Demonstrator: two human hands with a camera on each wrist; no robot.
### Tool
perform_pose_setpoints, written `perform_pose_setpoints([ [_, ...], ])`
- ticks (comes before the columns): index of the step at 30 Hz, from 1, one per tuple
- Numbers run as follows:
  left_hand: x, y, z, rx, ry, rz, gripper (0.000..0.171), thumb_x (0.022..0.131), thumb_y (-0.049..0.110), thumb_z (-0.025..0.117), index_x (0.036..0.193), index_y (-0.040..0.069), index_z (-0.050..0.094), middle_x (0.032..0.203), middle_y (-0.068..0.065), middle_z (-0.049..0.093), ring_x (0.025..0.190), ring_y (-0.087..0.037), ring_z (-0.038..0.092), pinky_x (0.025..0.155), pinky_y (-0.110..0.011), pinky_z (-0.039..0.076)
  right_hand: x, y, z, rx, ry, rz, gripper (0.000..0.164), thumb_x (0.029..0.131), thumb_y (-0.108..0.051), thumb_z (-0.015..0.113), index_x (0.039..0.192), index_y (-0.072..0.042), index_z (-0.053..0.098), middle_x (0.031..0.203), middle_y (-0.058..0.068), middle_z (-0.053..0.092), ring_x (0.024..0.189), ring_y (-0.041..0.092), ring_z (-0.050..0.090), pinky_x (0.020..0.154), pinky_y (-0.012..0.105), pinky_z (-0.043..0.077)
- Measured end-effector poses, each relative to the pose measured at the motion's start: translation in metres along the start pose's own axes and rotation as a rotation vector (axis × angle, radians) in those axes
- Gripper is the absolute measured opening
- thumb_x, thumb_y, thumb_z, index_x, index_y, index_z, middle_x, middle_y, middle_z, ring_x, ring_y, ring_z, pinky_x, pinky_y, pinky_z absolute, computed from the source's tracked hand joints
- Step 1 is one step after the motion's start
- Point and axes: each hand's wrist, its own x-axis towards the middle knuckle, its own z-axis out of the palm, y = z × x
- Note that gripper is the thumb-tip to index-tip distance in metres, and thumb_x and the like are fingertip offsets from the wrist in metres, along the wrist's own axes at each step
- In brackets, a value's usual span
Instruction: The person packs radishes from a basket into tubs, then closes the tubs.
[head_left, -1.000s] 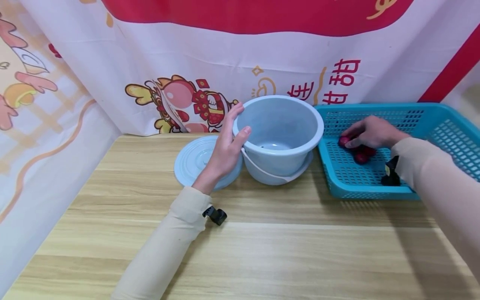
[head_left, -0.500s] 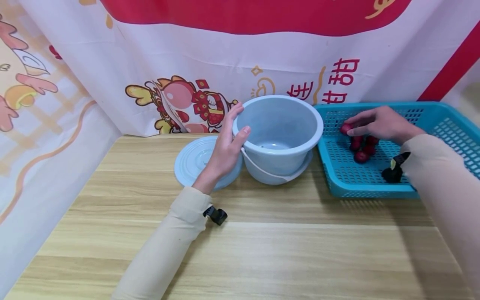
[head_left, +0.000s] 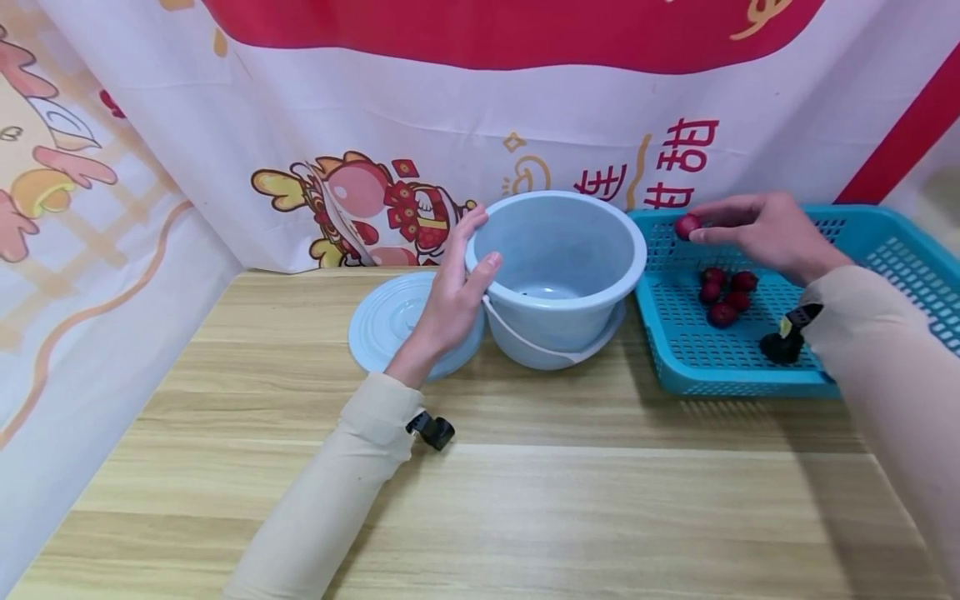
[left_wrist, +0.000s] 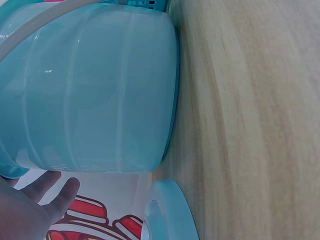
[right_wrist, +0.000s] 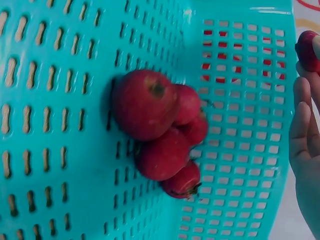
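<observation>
My left hand (head_left: 447,292) rests against the left side of a light blue bucket (head_left: 551,329), its fingers straight along the rim and its thumb near the front edge. In the left wrist view, straight fingers (left_wrist: 62,197) lie beside the bucket's ribbed wall (left_wrist: 95,90). My right hand (head_left: 780,233) pinches a small round red radish (head_left: 686,227) between thumb and fingertips, raised near the back left of a turquoise basket (head_left: 720,379). Several more radishes (right_wrist: 145,105) lie clustered on the basket's slotted floor. One of these radishes (right_wrist: 182,180) shows a dark trimmed end.
A round light blue lid (head_left: 375,321) lies on the wooden table (head_left: 525,508) left of the bucket, partly behind my left hand. The bucket's thin handle (head_left: 525,343) hangs down in front. A printed cloth (head_left: 450,100) stands behind everything.
My right hand has lifted one radish from the cluster, up toward the basket's back left rim, uncovering the other radishes. My left hand and the bucket have stayed in place.
</observation>
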Motion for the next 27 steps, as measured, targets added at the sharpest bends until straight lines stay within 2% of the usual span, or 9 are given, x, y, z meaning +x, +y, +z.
perform_pose_setpoints([
  [6, 0.000, 0.000, 0.000, 0.000, 0.001, -0.005, 0.069, 0.104, 0.045, 0.047, 0.166, 0.018, 0.030, 0.178, 0.006, 0.019, 0.164, -0.014, 0.019, 0.132, -0.057, 0.024, -0.003, -0.016, 0.005, -0.004, 0.060, -0.046, 0.079, 0.089, -0.063, 0.073, 0.157, -0.028, 0.053, 0.162, 0.017, 0.050, 0.146, 0.042, 0.041, 0.082, 0.032, 0.058],
  [12, 0.000, 0.000, -0.001, 0.001, 0.000, 0.001, 0.070, 0.104, 0.045, 0.047, 0.166, 0.017, 0.029, 0.178, 0.002, 0.019, 0.164, -0.015, 0.019, 0.133, -0.056, 0.024, -0.009, -0.033, 0.008, -0.012, 0.117, -0.120, 0.071, 0.092, -0.059, 0.072, 0.155, -0.029, 0.056, 0.158, 0.016, 0.055, 0.139, 0.036, 0.048, 0.072, 0.016, 0.055],
  [22, 0.000, 0.000, -0.001, -0.001, -0.003, -0.004, 0.070, 0.104, 0.046, 0.047, 0.166, 0.019, 0.029, 0.178, 0.003, 0.019, 0.164, -0.015, 0.020, 0.132, -0.059, 0.025, -0.018, -0.062, 0.014, 0.014, 0.165, -0.247, 0.057, 0.095, -0.052, 0.073, 0.148, -0.033, 0.063, 0.145, 0.010, 0.065, 0.116, 0.013, 0.057, 0.075, 0.012, 0.055],
  [27, 0.000, -0.001, 0.000, 0.003, 0.000, 0.001, 0.070, 0.104, 0.045, 0.047, 0.166, 0.018, 0.029, 0.178, 0.001, 0.019, 0.164, -0.015, 0.019, 0.132, -0.060, 0.023, -0.021, -0.077, 0.021, 0.039, 0.171, -0.289, 0.058, 0.094, -0.051, 0.076, 0.148, -0.032, 0.064, 0.146, 0.007, 0.066, 0.118, 0.012, 0.058, 0.077, 0.009, 0.055],
])
